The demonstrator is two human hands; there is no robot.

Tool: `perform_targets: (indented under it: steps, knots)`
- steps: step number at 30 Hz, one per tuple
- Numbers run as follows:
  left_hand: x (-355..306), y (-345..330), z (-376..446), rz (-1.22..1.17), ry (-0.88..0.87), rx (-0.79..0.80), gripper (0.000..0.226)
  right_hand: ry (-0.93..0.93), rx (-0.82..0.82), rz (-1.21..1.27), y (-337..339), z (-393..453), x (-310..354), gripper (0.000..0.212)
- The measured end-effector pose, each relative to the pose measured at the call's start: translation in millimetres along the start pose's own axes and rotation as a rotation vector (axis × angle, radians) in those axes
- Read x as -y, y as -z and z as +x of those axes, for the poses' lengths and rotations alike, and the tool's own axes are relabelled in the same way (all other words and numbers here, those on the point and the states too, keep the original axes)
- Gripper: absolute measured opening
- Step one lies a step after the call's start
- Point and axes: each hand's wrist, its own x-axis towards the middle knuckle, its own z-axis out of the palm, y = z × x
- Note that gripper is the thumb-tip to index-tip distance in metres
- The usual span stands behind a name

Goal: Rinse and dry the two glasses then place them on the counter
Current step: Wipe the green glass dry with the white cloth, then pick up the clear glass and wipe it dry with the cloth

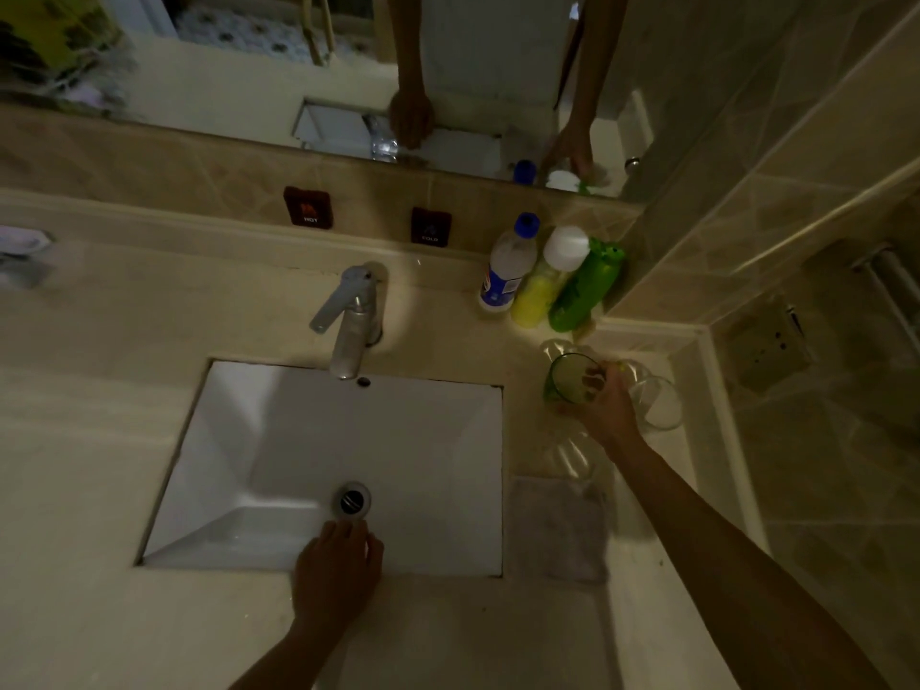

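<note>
My right hand (605, 408) grips a green-tinted glass (567, 378) on the counter right of the sink, thumb over its rim. A clear glass (657, 403) stands just right of that hand, partly hidden by it. My left hand (338, 570) rests with loosely curled fingers on the front rim of the white square sink (279, 440), near the drain (352, 499), holding nothing. The chrome tap (351, 331) stands behind the basin with no water visible. A grey cloth (557, 527) lies flat on the counter in front of the glasses.
Three bottles (547, 276), white, yellow and green, stand in the back right corner against the tiled wall. A mirror (348, 67) runs along the back. Hot and cold labels (308, 206) sit on the backsplash. A soap dish (22, 256) is far left.
</note>
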Motion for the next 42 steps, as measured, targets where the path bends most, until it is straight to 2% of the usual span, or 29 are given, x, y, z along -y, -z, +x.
perform_targets:
  steps: [2,8,12,14,18,21,23,26,28,31,34,36,42]
  knots:
    - [2,0,0,-0.006,0.009,0.011,0.021,0.005,0.016,-0.019,0,0,-3,0.094]
    - [1,1,2,0.002,0.007,0.024,0.020,0.052,0.022,-0.033,-2,-1,-9,0.098]
    - [1,1,1,0.025,0.046,0.055,0.013,0.004,0.046,0.018,-4,-8,-17,0.096]
    - [0,2,1,0.034,0.059,0.061,0.014,-0.044,0.024,0.073,-7,-9,-37,0.089]
    - [-1,2,1,0.053,0.042,0.049,0.014,-0.304,0.006,0.356,2,-31,-77,0.062]
    - [-3,3,1,0.062,0.044,0.040,0.015,-0.435,-0.104,0.415,18,-44,-83,0.050]
    - [-3,1,1,0.072,0.031,0.043,0.016,-0.412,-0.137,0.359,34,-40,-87,0.055]
    - [0,-3,3,0.080,0.023,0.042,0.015,-0.318,-0.195,0.475,53,-28,-88,0.064]
    - [2,-6,3,0.082,0.015,0.030,0.015,-0.263,-0.235,0.559,59,-23,-82,0.084]
    - [3,-8,4,0.079,-0.015,-0.001,0.016,-0.182,-0.234,0.406,62,-9,-73,0.106]
    - [5,-9,2,0.062,-0.037,-0.038,0.032,-0.164,-0.216,0.329,64,-1,-74,0.101]
    - [6,-11,2,0.062,-0.038,-0.059,0.035,-0.182,-0.208,0.309,65,1,-74,0.094]
    - [6,-12,4,0.012,0.063,0.016,0.019,-0.166,-0.218,0.345,72,-12,-66,0.086]
